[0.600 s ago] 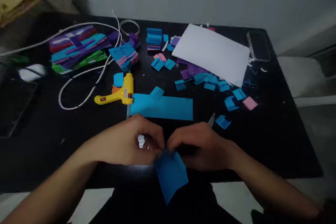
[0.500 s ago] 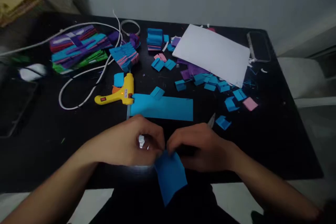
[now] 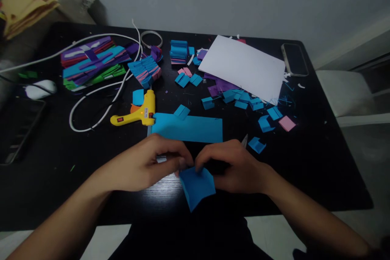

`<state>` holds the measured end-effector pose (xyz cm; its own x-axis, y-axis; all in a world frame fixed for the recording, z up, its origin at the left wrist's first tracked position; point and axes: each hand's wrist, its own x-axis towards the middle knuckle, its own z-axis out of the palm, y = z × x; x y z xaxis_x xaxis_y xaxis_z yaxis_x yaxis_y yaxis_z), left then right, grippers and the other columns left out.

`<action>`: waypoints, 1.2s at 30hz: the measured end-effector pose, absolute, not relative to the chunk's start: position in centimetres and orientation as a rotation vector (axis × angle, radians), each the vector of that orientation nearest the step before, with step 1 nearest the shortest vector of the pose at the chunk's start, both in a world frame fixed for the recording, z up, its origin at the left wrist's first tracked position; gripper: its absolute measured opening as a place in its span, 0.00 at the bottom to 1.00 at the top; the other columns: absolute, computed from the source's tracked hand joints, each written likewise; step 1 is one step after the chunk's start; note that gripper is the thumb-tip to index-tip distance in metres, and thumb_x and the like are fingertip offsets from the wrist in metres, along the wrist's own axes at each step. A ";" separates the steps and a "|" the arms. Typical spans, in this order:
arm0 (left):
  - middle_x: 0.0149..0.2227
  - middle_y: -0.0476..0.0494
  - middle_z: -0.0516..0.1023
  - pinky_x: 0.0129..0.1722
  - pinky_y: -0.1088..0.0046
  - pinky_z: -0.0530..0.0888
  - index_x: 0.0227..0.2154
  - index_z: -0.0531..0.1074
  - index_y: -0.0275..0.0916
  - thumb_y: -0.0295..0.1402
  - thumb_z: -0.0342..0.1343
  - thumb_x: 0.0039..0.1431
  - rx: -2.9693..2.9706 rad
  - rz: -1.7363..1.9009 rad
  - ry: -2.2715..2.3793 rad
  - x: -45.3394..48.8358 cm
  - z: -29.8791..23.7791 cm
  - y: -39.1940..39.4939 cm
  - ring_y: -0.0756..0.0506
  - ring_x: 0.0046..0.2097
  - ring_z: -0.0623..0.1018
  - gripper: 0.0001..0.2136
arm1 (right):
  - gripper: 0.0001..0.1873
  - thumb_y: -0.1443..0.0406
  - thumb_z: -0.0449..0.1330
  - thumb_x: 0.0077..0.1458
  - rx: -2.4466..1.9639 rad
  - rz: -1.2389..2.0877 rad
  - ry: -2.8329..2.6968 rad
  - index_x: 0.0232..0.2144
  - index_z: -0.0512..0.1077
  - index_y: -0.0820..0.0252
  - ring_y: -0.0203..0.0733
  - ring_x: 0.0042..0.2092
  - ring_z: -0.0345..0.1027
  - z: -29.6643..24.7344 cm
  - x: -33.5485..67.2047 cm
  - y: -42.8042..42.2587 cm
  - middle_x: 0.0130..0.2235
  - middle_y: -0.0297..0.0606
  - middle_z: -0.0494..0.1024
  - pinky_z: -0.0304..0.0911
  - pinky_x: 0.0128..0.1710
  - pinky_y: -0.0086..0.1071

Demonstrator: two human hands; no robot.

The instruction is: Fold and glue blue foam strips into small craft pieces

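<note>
A blue paper piece, creased with its sides bent up, is held between both hands at the table's front edge. My left hand pinches its upper left corner between thumb and fingers. At the upper right edge, the fingers of my right hand are closed on the same paper, with the thumb partly hidden. Just beyond the hands lies a long blue paper strip with a small folded blue piece on it. The yellow glue gun rests at the strip's left end, its small light glowing orange.
Pointed blades show beside my right hand. Several folded blue pieces and a pink square lie right. White sheet, phone, stacked paper strips, white cable and mouse are farther out.
Both hands still grip the blue paper, whose lower end has tipped upward and now looks shorter. The left fingers have drawn closer together. The whole view has shifted slightly.
</note>
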<state>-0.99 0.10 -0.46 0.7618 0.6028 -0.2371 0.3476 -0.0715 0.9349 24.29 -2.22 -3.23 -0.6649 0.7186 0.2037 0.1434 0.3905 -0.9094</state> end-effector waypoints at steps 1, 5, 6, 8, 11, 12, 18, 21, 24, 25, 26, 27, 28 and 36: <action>0.37 0.51 0.82 0.35 0.79 0.74 0.44 0.78 0.43 0.24 0.52 0.65 1.726 0.305 0.772 -1.2 -0.3 0.0 0.51 0.36 0.79 0.13 | 0.11 0.75 0.70 0.51 -0.763 1.250 -2.055 0.37 0.79 0.62 0.36 0.36 0.81 -3.3 24.4 -2.1 0.36 0.36 0.86 0.73 0.38 0.25; 0.47 0.50 0.81 0.47 0.72 0.76 0.50 0.73 0.46 0.21 0.57 0.53 1.962 0.411 0.763 -1.5 -0.1 -0.6 0.47 0.45 0.80 0.22 | 0.12 0.75 0.71 0.49 -0.887 1.208 -2.029 0.37 0.79 0.62 0.36 0.33 0.79 -3.2 24.7 -1.7 0.34 0.36 0.84 0.71 0.35 0.27; 0.47 0.50 0.80 0.48 0.71 0.76 0.49 0.72 0.45 0.22 0.59 0.52 1.999 0.405 0.760 -1.4 -0.2 -0.7 0.47 0.45 0.80 0.21 | 0.12 0.75 0.71 0.49 -0.906 1.207 -2.017 0.37 0.79 0.63 0.36 0.33 0.78 -3.1 24.7 -1.6 0.34 0.36 0.84 0.71 0.35 0.27; 0.43 0.49 0.79 0.44 0.72 0.76 0.44 0.72 0.43 0.24 0.61 0.54 2.036 0.425 0.781 -1.2 -0.6 -1.0 0.47 0.43 0.79 0.15 | 0.11 0.76 0.71 0.49 -0.916 1.211 -1.984 0.36 0.78 0.63 0.37 0.33 0.78 -3.0 24.8 -1.5 0.34 0.36 0.83 0.71 0.35 0.28; 0.37 0.50 0.77 0.36 0.75 0.75 0.38 0.72 0.41 0.23 0.59 0.59 2.052 0.531 0.815 -0.7 -1.2 -1.1 0.49 0.36 0.78 0.07 | 0.09 0.75 0.71 0.51 -0.861 1.201 -1.969 0.34 0.77 0.63 0.37 0.34 0.77 -2.9 24.9 -1.4 0.34 0.36 0.82 0.71 0.37 0.29; 0.36 0.50 0.77 0.36 0.75 0.75 0.38 0.72 0.41 0.23 0.59 0.60 2.055 0.568 0.815 -0.6 -1.4 -1.1 0.50 0.35 0.78 0.07 | 0.09 0.75 0.71 0.51 -0.828 1.198 -1.984 0.34 0.77 0.63 0.37 0.35 0.77 -2.8 24.9 -1.4 0.35 0.37 0.82 0.72 0.38 0.29; 0.36 0.50 0.80 0.36 0.77 0.76 0.39 0.74 0.41 0.22 0.61 0.60 2.083 0.658 0.757 -0.5 -1.7 -1.2 0.51 0.36 0.80 0.08 | 0.07 0.75 0.69 0.54 -0.717 1.164 -2.086 0.35 0.77 0.63 0.37 0.38 0.78 -2.6 25.1 -1.4 0.37 0.39 0.82 0.71 0.39 0.27; 0.36 0.50 0.80 0.36 0.78 0.76 0.38 0.74 0.41 0.19 0.61 0.57 2.080 0.657 0.757 -0.4 -1.7 -1.2 0.51 0.36 0.80 0.10 | 0.05 0.72 0.69 0.56 -0.714 1.149 -2.095 0.35 0.76 0.62 0.37 0.37 0.78 -2.5 25.2 -1.5 0.36 0.38 0.82 0.72 0.37 0.28; 0.37 0.51 0.80 0.37 0.79 0.77 0.37 0.73 0.40 0.18 0.61 0.56 2.077 0.674 0.751 -0.4 -1.8 -1.3 0.52 0.37 0.81 0.11 | 0.06 0.68 0.71 0.56 -0.713 1.142 -2.074 0.34 0.76 0.61 0.37 0.36 0.78 -2.6 25.1 -1.5 0.36 0.38 0.83 0.72 0.36 0.29; 0.37 0.50 0.80 0.38 0.79 0.77 0.37 0.73 0.40 0.19 0.62 0.57 2.071 0.682 0.752 -0.4 -1.9 -1.4 0.52 0.38 0.81 0.10 | 0.07 0.67 0.71 0.57 -0.718 1.137 -2.064 0.34 0.76 0.61 0.38 0.37 0.78 -2.6 25.1 -1.6 0.36 0.38 0.83 0.72 0.37 0.29; 0.37 0.50 0.81 0.38 0.79 0.77 0.36 0.73 0.40 0.20 0.63 0.57 2.058 0.696 0.757 -0.4 -2.0 -1.4 0.51 0.38 0.81 0.09 | 0.07 0.66 0.71 0.57 -0.734 1.129 -2.056 0.34 0.76 0.60 0.38 0.37 0.79 -2.6 25.1 -1.6 0.36 0.38 0.83 0.73 0.37 0.29; 0.37 0.50 0.81 0.38 0.79 0.77 0.36 0.72 0.40 0.21 0.63 0.58 2.039 0.712 0.768 -0.4 -2.0 -1.4 0.51 0.38 0.81 0.09 | 0.06 0.66 0.71 0.58 -0.764 1.116 -2.048 0.35 0.77 0.60 0.38 0.37 0.79 -2.6 25.1 -1.6 0.36 0.38 0.84 0.73 0.38 0.29; 0.36 0.50 0.81 0.37 0.78 0.78 0.36 0.72 0.40 0.22 0.64 0.59 2.016 0.727 0.785 -0.4 -2.1 -1.4 0.51 0.37 0.82 0.08 | 0.06 0.65 0.71 0.59 -0.806 1.100 -2.036 0.36 0.77 0.60 0.37 0.36 0.79 -2.6 25.1 -1.7 0.36 0.37 0.84 0.73 0.37 0.29; 0.33 0.52 0.81 0.30 0.77 0.77 0.46 0.75 0.43 0.29 0.68 0.60 2.027 0.897 1.027 -0.1 -2.3 -1.6 0.51 0.31 0.80 0.13 | 0.16 0.66 0.74 0.56 -0.997 0.903 -1.900 0.44 0.75 0.57 0.34 0.32 0.78 -2.4 24.7 -2.1 0.38 0.33 0.84 0.74 0.35 0.27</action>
